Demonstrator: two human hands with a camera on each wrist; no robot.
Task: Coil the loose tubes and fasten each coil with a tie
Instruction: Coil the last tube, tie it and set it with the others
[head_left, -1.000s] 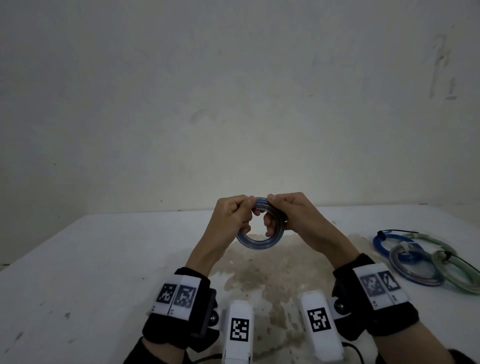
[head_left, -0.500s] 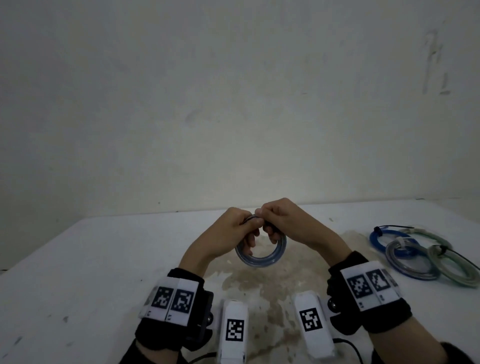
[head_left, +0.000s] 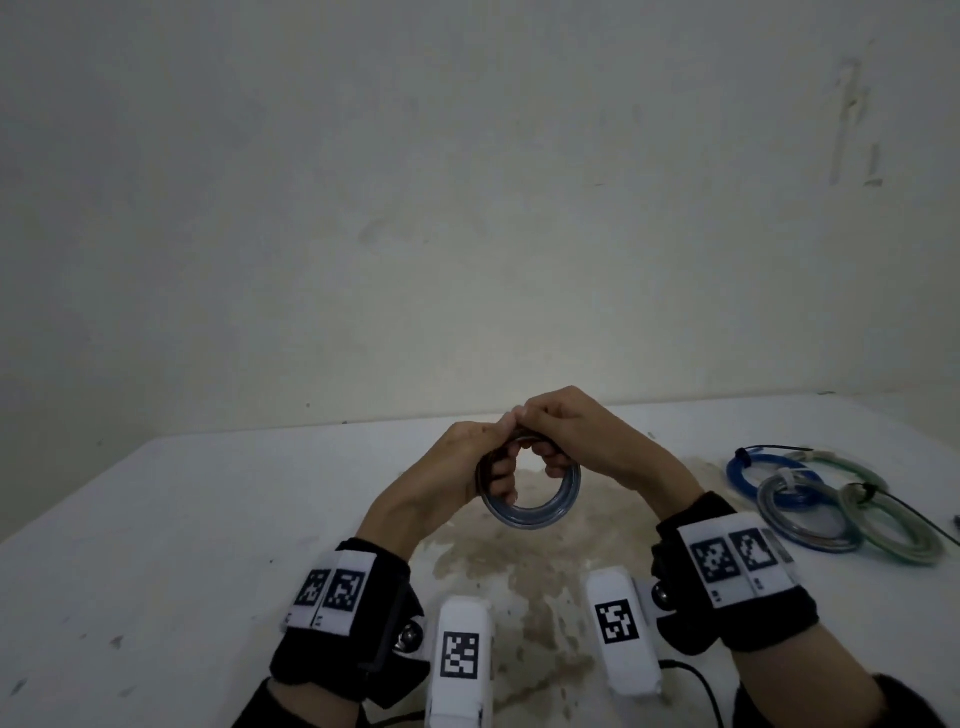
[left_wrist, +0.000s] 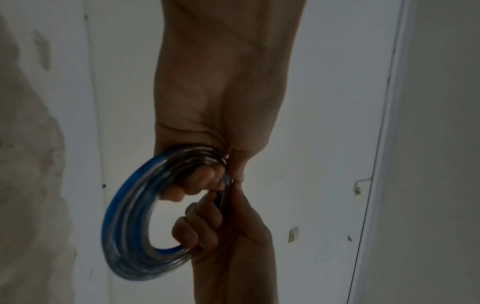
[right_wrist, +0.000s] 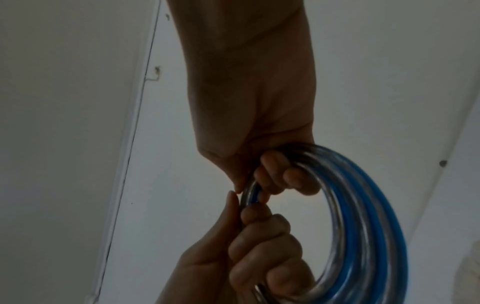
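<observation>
A coil of clear and blue tube (head_left: 530, 515) is held upright above the white table (head_left: 156, 519). My left hand (head_left: 491, 467) grips the coil's upper left, fingers curled through the ring. My right hand (head_left: 553, 447) grips the upper right, and the thumbs meet over the top. In the left wrist view the left fingers (left_wrist: 200, 181) wrap the coil (left_wrist: 124, 226) with the right hand (left_wrist: 207, 230) below. In the right wrist view the right fingers (right_wrist: 280, 174) hook the coil (right_wrist: 363, 226) beside the left hand (right_wrist: 259, 246). The hands hide any tie.
Three coils lie overlapping at the table's right: a blue coil (head_left: 748, 467), a grey-clear coil (head_left: 802, 519) and a greenish coil (head_left: 893, 535), with thin dark ends trailing right. A brownish stain (head_left: 519, 582) marks the table under my hands. A bare wall stands behind.
My two hands have drawn together over the top of the coil until the thumbs touch. The coil now hangs lower beneath them.
</observation>
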